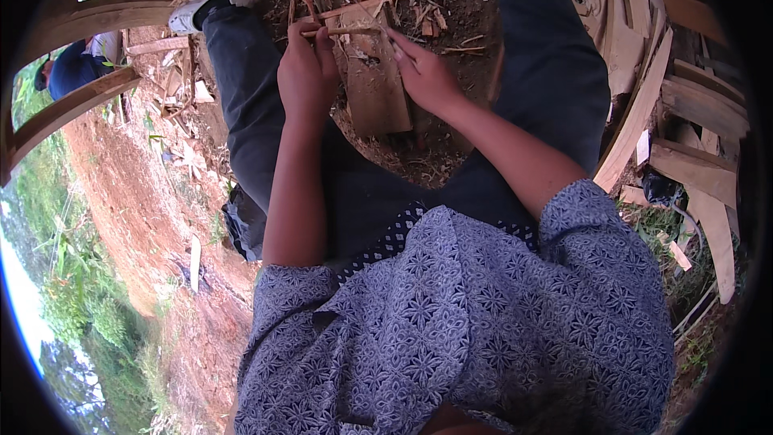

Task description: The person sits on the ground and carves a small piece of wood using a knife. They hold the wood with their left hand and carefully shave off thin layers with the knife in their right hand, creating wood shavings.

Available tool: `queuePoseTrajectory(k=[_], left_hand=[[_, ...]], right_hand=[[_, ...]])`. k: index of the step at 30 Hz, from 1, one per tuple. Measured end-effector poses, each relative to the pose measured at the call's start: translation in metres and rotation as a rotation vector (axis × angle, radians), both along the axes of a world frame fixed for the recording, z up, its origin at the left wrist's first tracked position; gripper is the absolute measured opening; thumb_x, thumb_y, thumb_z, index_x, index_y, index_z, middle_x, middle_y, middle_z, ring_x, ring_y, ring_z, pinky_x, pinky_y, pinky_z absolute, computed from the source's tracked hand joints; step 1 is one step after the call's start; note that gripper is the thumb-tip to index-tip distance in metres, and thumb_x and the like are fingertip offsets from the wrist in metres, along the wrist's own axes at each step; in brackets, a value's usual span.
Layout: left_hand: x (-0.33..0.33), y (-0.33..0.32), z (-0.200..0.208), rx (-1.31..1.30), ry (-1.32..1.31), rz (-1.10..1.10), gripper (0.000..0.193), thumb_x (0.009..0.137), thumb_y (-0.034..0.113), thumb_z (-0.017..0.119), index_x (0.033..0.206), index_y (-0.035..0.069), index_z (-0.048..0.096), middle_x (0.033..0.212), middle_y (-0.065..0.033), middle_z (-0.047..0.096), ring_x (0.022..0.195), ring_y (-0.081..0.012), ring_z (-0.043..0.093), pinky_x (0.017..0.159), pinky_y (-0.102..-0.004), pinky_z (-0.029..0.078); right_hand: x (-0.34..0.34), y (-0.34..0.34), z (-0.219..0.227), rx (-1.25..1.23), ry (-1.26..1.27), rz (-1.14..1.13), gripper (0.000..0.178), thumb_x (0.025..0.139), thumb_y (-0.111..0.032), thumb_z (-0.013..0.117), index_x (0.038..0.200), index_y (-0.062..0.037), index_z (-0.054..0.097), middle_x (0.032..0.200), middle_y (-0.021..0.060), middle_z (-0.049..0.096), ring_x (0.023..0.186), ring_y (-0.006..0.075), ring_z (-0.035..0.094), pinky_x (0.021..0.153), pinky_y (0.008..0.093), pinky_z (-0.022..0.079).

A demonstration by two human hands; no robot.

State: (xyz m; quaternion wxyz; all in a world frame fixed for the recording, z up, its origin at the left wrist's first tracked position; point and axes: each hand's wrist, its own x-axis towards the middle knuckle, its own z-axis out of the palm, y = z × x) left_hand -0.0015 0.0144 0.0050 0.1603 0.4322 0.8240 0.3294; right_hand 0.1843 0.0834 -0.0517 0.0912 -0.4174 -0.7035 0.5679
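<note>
Left hand (306, 72) curls tight around a thin stick (342, 31); right hand (425, 74) pinches its far end, probably with a blade. Board (377, 93) beneath fingertips; shavings everywhere, trimming unfinished.

**Patterned shirt, dark trousers, white shoe**

The person wears a short-sleeved shirt (451, 314) in blue-grey with a dense pale floral print; a strip of dark fabric with small white dots shows at its front edge. Both forearms are bare. Dark blue-grey trousers (241, 89) cover the legs, and a white shoe (211, 2) with a dark opening covers one foot.
</note>
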Motion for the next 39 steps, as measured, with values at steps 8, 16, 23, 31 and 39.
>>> queuePoseTrajectory(k=[8, 16, 23, 31, 39], left_hand=[[0.001, 0.002, -0.003, 0.013, 0.048, -0.031, 0.018, 0.102, 0.021, 0.054, 0.108, 0.005, 0.055, 0.085, -0.0168, 0.07, 0.076, -0.0391, 0.068, 0.063, -0.0471, 0.051], [0.0, 0.006, -0.004, 0.011, 0.053, -0.013, 0.015, 0.102, 0.019, 0.055, 0.107, 0.005, 0.055, 0.082, -0.0154, 0.069, 0.074, -0.038, 0.068, 0.062, -0.0457, 0.051], [0.005, 0.005, -0.005, 0.03, 0.075, -0.029, 0.015, 0.102, 0.02, 0.055, 0.106, 0.005, 0.055, 0.077, -0.0164, 0.067, 0.07, -0.0399, 0.066, 0.06, -0.0463, 0.05], [0.007, 0.005, -0.005, 0.036, 0.076, -0.018, 0.016, 0.102, 0.02, 0.054, 0.106, 0.005, 0.055, 0.075, -0.0165, 0.066, 0.068, -0.0396, 0.066, 0.058, -0.0469, 0.049], [0.005, 0.006, -0.007, 0.01, 0.076, -0.018, 0.015, 0.102, 0.019, 0.054, 0.105, 0.005, 0.054, 0.077, -0.0167, 0.066, 0.069, -0.0397, 0.066, 0.059, -0.0472, 0.049]], right_hand=[[0.002, 0.005, -0.016, -0.077, 0.076, -0.059, 0.046, 0.106, -0.022, 0.048, 0.152, -0.0153, 0.044, 0.137, 0.018, 0.062, 0.129, 0.0238, 0.059, 0.103, 0.0322, 0.046], [0.016, -0.001, -0.034, -0.069, -0.135, 0.022, 0.045, 0.107, -0.023, 0.048, 0.152, -0.018, 0.046, 0.111, 0.0078, 0.069, 0.099, 0.0145, 0.065, 0.088, 0.0294, 0.05], [0.006, 0.001, 0.039, -0.111, -0.037, -0.006, 0.044, 0.108, -0.021, 0.046, 0.151, -0.0181, 0.047, 0.114, 0.0079, 0.069, 0.092, 0.008, 0.061, 0.086, 0.0223, 0.046], [0.005, -0.002, 0.018, 0.024, 0.135, -0.036, 0.044, 0.108, -0.024, 0.046, 0.151, -0.0203, 0.047, 0.132, 0.0141, 0.066, 0.109, 0.0196, 0.066, 0.095, 0.0301, 0.049], [0.004, 0.006, 0.037, 0.009, 0.092, -0.099, 0.045, 0.105, -0.028, 0.046, 0.15, -0.0209, 0.048, 0.113, 0.0182, 0.072, 0.087, 0.0233, 0.071, 0.08, 0.0344, 0.053]])
